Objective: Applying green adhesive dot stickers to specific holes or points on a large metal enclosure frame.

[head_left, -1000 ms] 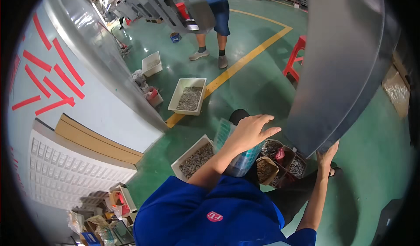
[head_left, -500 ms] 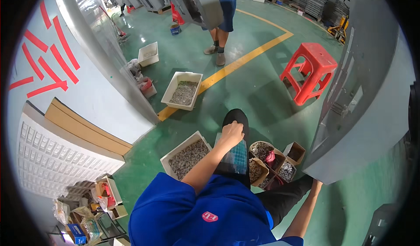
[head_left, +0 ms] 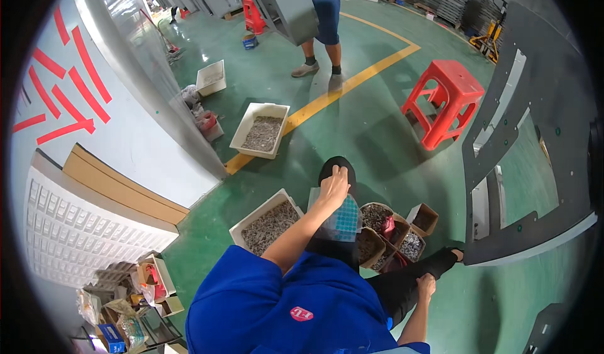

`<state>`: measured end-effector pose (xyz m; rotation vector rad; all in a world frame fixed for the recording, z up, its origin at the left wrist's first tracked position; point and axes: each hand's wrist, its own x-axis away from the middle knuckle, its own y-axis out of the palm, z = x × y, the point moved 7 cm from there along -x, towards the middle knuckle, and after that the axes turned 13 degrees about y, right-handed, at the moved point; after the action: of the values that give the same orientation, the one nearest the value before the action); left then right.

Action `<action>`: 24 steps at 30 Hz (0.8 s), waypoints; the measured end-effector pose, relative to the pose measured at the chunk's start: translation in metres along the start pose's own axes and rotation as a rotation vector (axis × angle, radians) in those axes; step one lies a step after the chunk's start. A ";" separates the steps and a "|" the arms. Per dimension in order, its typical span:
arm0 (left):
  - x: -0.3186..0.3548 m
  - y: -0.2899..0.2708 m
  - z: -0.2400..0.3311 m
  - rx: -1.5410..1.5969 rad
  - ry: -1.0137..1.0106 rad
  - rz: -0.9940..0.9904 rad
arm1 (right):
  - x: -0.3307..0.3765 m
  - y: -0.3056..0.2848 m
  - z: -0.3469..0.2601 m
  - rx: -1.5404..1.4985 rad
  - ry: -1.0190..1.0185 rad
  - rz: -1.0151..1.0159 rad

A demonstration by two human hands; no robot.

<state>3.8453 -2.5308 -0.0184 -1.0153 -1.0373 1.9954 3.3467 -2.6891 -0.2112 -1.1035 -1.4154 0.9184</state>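
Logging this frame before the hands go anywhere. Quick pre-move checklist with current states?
1. Left hand placement: rests on the raised knee above the blue gridded tray; fingers curled, no item visible in them. Ok.
2. Right hand free: down by the right thigh, seemingly empty. Cannot tell for sure.
3. Parts bins in reach: white bin of small metal parts beside the left arm, cardboard boxes of parts on the right, all upright. Ok.
4. Dark metal panel: stands close on the right, support not visible. Cannot tell.
5. Other person: stands apart beyond the yellow floor line. Ok.
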 end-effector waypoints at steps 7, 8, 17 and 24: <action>0.007 0.010 -0.013 -0.052 0.079 0.030 | 0.009 -0.016 -0.021 -0.063 -0.210 0.204; 0.007 0.011 -0.015 -0.073 0.092 0.028 | 0.008 -0.015 -0.019 -0.117 -0.151 0.163; 0.003 0.008 -0.009 0.247 0.417 -0.295 | 0.035 -0.030 -0.003 -0.084 -0.189 0.034; 0.096 0.011 0.022 0.640 0.476 -0.974 | 0.097 -0.036 0.036 -0.182 -0.130 -0.280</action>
<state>3.7783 -2.4652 -0.0508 -0.4342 -0.4165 1.0621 3.3058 -2.6049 -0.1548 -0.9589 -1.7378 0.6799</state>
